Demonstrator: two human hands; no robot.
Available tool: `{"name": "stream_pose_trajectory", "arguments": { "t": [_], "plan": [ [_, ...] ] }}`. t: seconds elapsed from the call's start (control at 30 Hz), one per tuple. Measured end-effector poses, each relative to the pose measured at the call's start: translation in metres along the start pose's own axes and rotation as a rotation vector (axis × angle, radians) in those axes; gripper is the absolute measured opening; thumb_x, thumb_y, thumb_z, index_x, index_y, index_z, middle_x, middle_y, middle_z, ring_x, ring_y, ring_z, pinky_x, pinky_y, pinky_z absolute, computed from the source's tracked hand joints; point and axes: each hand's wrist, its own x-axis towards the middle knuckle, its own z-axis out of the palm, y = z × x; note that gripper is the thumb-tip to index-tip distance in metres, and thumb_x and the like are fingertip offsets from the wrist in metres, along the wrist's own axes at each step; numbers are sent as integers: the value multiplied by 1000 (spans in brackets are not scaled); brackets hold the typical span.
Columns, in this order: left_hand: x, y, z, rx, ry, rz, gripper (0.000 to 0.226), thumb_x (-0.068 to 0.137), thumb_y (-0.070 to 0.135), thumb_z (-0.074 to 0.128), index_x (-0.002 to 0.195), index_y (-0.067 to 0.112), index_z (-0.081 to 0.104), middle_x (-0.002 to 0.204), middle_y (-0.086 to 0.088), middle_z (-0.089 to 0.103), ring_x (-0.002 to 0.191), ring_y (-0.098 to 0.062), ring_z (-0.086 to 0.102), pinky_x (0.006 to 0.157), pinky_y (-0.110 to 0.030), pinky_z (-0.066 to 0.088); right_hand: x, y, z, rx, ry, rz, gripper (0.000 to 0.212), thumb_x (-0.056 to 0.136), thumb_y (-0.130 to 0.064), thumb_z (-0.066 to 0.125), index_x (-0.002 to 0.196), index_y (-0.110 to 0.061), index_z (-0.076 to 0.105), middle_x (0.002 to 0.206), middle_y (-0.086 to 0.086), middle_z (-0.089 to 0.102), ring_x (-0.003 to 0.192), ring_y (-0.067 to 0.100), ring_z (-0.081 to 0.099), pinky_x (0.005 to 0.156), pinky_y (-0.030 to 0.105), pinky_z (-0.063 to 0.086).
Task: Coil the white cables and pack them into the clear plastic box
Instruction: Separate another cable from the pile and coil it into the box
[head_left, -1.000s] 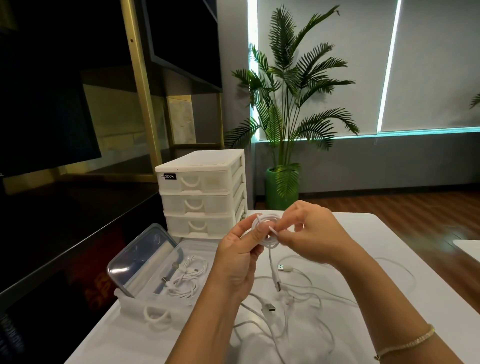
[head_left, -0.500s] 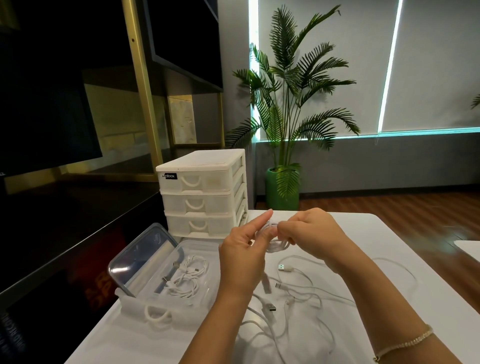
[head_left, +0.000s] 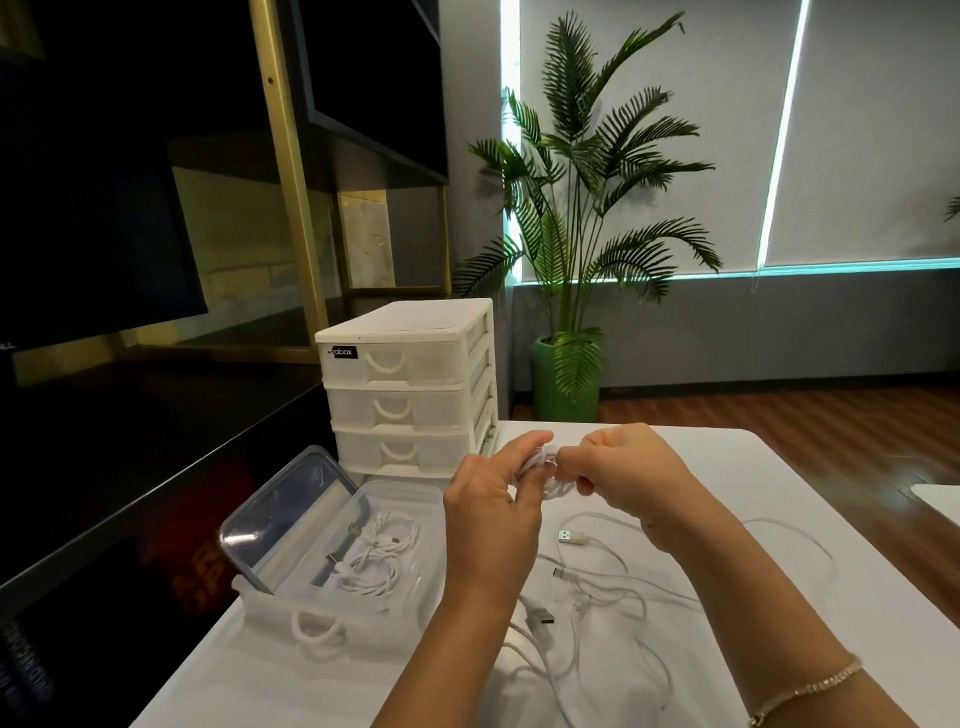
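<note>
Dangling cable end now gone, both hands (head_left: 558, 483) gripping coiled cable (head_left: 545, 467)

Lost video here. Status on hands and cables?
Left hand and right hand both gripping coiled white cable. Clear plastic box open, coils inside. Loose white cables remain on table.

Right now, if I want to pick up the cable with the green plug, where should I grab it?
Pinch the green plug itself, coming from above. It lies flat and free on the table, stiffer than its thin cord, which runs into the loose tangle. Both hands are busy with the coil.
</note>
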Motion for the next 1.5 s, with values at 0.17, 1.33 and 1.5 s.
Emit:
{"name": "stream_pose_trajectory", "arguments": {
  "t": [0.17,1.33,1.5],
  "plan": [
    [3,-2,-4,-1,10,-6,33,89,21,60,107,48,55,98,11,48,93,-7,51,77,-5,41,1,1,-1,59,-28,-5,27,78,-18,65,53,-8,62,52,3,58,59,15,49,58,26,40],
    [2,1,-4,-73,9,-37,9,88,21,61,90,29,58,77,22,58,70,-2,59,58,-2,45,7,13,-4,21,-50,-134,23,85,-32,63,68,-16,66,65,6,59,57,16,47,56,28,43],
    [1,0,-2,-11,-14,-17,10,91,22,55,100,27,56,80,16,59,65,-3,57,56,-2,45,9,16,-3,0,-34,-127,22,84,-32,65,69,-15,67,66,7,58,57,16,46,57,31,42]
  ]
}}
